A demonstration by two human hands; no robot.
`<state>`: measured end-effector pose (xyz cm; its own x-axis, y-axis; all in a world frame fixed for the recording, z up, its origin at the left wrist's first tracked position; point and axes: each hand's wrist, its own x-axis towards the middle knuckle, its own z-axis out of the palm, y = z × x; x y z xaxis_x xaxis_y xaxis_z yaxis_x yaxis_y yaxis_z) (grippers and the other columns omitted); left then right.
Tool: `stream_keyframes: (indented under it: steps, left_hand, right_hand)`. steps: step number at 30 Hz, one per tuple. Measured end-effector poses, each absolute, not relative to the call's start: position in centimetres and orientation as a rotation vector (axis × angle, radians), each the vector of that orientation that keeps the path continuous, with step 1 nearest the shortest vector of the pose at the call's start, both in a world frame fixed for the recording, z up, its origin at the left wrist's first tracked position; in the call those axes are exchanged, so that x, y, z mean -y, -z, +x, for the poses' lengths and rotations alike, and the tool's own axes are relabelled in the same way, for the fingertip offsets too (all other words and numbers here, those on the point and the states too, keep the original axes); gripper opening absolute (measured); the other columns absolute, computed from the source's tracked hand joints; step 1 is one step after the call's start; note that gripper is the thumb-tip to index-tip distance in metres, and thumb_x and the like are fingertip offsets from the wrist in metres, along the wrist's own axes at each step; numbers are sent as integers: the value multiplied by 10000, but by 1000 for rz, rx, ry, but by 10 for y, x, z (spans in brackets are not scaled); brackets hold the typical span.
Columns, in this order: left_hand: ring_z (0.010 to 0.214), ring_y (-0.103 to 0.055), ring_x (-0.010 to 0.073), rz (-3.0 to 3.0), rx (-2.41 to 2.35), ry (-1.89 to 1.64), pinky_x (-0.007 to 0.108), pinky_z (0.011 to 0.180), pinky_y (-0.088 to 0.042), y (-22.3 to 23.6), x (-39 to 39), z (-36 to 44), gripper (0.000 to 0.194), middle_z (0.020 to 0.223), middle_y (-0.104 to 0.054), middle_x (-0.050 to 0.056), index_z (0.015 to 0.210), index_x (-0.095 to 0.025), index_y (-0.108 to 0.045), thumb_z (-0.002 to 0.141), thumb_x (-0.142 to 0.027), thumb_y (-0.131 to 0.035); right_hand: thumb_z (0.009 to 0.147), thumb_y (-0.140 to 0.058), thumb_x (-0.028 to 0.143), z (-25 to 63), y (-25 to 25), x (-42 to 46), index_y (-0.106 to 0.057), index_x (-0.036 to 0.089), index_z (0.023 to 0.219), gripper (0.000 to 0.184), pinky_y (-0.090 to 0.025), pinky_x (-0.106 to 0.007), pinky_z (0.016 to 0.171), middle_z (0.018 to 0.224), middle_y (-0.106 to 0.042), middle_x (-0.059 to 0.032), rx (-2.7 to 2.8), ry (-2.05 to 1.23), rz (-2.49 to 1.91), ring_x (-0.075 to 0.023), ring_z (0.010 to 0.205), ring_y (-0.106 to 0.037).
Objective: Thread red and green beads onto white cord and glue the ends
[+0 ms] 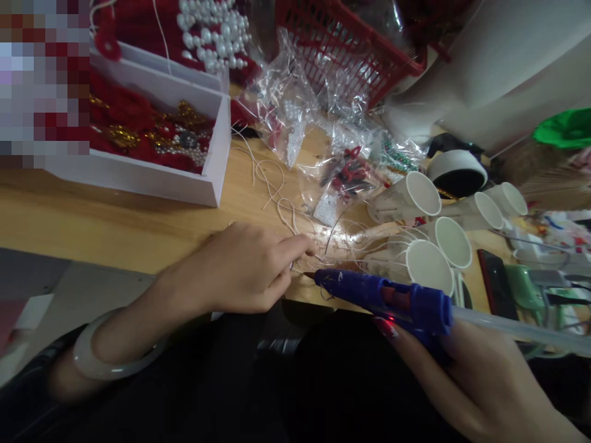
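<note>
In my right hand (466, 363) is a blue hot glue gun (383, 292), with a clear glue stick (517, 326) out of its back end and a small red light glowing near my thumb. Its nozzle points left, close to the fingertips of my left hand (253, 267). That hand is closed in a pinch at the table's front edge, palm down, index finger reaching forward. What it pinches is too small to make out. Thin white string (289, 215) lies loosely around the fingers and runs right toward the paper cups (429, 267).
A white box (175, 178) of red and gold trims stands on the wooden table (115, 212) at left. Behind are pearl strands (217, 37), clear bags of beads (341, 178) and a red plastic basket (351, 49). A white tape roll (457, 172) and a dark phone-like slab (498, 283) lie right.
</note>
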<state>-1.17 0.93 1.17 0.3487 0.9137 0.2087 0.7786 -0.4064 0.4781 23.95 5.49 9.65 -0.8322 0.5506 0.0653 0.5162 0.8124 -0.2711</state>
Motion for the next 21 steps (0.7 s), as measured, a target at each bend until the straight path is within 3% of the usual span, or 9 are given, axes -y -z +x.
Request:
stream_keyframes:
  steps: [2, 7, 12, 21]
  left_hand:
    - [554, -588, 188, 2318, -1508, -646, 312, 507, -295, -11, -9, -12, 315, 683, -690, 5, 1091, -198, -634, 837, -137, -460]
    - [557, -597, 187, 2324, -1509, -618, 312, 506, -291, -10, -9, -13, 309, 715, -709, 11, 1101, -208, -625, 844, -152, -464]
    - [573, -606, 190, 2334, -1515, -620, 313, 508, -288, -11, -10, -12, 312, 726, -714, 11, 1096, -213, -628, 839, -148, -463]
    - [570, -597, 188, 2324, -1504, -606, 314, 502, -289, -15, -9, -12, 310, 725, -711, 22, 1080, -192, -635, 832, -142, -455]
  right_hand:
    - [938, -472, 224, 240, -97, -55, -489, 280, 836, 117, -396, -215, 280, 489, -571, 67, 2867, -367, -842, -132, 293, -494]
    - [939, -478, 240, 242, -95, -55, -511, 278, 851, 101, -492, -239, 370, 595, -635, 32, 2853, -336, -853, -157, 410, -600]
    - [931, -509, 238, 242, -93, -57, -468, 266, 757, 180, -385, -225, 302, 538, -581, 48, 2820, -332, -862, -134, 342, -510]
    - [930, -491, 206, 238, -97, -55, -543, 256, 887, 84, -476, -218, 387, 625, -641, 28, 2867, -420, -861, -148, 426, -589]
